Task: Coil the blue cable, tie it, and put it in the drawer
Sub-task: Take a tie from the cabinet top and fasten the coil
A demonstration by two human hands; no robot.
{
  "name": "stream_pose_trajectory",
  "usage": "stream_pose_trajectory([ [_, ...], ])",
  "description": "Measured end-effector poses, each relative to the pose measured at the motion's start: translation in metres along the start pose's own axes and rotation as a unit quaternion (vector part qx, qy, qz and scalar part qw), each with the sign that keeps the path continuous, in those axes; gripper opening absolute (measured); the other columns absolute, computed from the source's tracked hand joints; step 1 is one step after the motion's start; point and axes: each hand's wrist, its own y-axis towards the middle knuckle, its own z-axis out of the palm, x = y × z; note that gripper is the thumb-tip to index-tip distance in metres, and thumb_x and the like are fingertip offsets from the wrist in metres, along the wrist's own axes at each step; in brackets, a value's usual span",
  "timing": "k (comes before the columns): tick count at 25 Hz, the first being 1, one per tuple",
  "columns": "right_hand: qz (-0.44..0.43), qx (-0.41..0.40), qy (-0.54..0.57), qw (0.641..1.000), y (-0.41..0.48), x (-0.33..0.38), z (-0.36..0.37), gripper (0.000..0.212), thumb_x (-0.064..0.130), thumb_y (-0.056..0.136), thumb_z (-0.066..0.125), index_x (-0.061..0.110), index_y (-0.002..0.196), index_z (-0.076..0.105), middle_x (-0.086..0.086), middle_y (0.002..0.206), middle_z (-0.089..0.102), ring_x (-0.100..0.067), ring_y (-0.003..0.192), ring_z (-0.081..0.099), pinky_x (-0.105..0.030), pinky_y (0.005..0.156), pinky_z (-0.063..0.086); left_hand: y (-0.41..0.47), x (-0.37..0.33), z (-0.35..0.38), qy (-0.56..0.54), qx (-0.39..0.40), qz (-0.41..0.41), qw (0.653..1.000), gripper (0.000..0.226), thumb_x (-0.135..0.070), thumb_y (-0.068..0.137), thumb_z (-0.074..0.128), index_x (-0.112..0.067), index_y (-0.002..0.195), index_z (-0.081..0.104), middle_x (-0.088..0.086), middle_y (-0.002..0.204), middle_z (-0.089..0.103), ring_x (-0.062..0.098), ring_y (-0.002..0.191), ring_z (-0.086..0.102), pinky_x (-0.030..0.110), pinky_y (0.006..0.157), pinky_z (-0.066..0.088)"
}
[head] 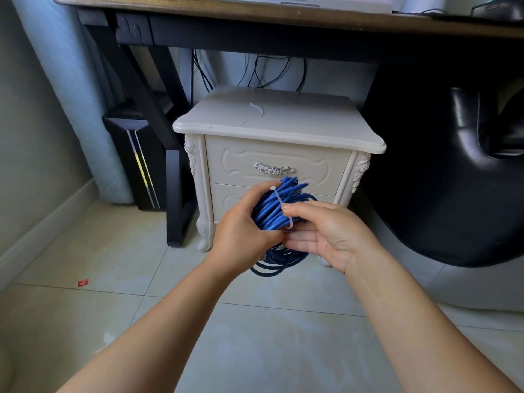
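While the left hand [241,231] curls round the blue cable [272,211] to keep loops bunched, the right hand [326,236] pinches the zip tie [279,199] wrapped over it. Coil is held just before the closed drawer [278,154].

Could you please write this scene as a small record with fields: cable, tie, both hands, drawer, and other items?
cable: blue cable, coiled, held before the nightstand
tie: white zip tie across the coil; fastened or not, cannot tell
left hand: grips the coil
right hand: pinches the zip tie
drawer: top drawer closed
other: spare tie on the nightstand top; red scrap on floor
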Motion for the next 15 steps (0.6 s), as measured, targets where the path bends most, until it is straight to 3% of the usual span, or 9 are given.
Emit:
stream_pose_trajectory([
  [4,-0.002,-0.007,-0.006,1.0,-0.0005,-0.0001,0.0007,0.022,0.016,0.083,0.076,0.006,0.102,0.07,-0.015,0.089,0.077,-0.031,0.083,0.075,-0.039,0.076,0.06,0.0001,0.0007,0.0002,0.024,-0.006,0.008,1.0,0.072,-0.01,0.067,0.077,-0.051,0.121,0.053,-0.028,0.106,0.067,-0.002,0.1,0.065,0.038,0.088,0.055],
  [7,-0.005,-0.014,-0.01,1.0,-0.0014,-0.0002,0.0013,0.024,0.019,0.082,0.077,0.006,0.101,0.07,-0.014,0.089,0.077,-0.03,0.081,0.075,-0.038,0.075,0.061,-0.0002,0.0011,0.0012,0.057,-0.006,0.027,0.998,0.071,-0.024,0.067,0.076,-0.054,0.125,0.049,-0.029,0.11,0.066,-0.001,0.103,0.064,0.038,0.09,0.054],
  [10,-0.013,-0.023,-0.005,1.0,-0.0023,-0.0004,0.0015,0.029,0.023,0.083,0.077,0.006,0.105,0.071,-0.016,0.093,0.076,-0.028,0.079,0.073,-0.036,0.076,0.061,-0.0008,0.0004,0.0011,0.106,0.002,0.048,0.993,0.073,-0.038,0.068,0.083,-0.054,0.13,0.047,-0.031,0.119,0.062,-0.005,0.11,0.059,0.028,0.093,0.05],
  [13,-0.042,-0.044,-0.001,0.998,-0.0036,-0.0024,0.0074,0.018,0.025,0.083,0.077,0.012,0.094,0.074,-0.016,0.093,0.076,-0.026,0.074,0.067,-0.036,0.079,0.061,-0.0014,-0.0021,0.0038,0.129,-0.03,0.062,0.989,0.069,-0.047,0.07,0.082,-0.053,0.13,0.049,-0.029,0.12,0.062,-0.006,0.109,0.058,0.02,0.089,0.048],
  [15,-0.068,-0.038,-0.014,0.997,-0.006,-0.0011,0.0101,0.011,0.027,0.086,0.073,0.017,0.09,0.074,-0.012,0.086,0.077,-0.022,0.072,0.072,-0.033,0.076,0.061,-0.0012,-0.0011,0.0054,0.119,-0.068,0.059,0.989,0.061,-0.046,0.072,0.081,-0.052,0.127,0.053,-0.027,0.115,0.066,-0.005,0.104,0.061,0.023,0.087,0.05],
])
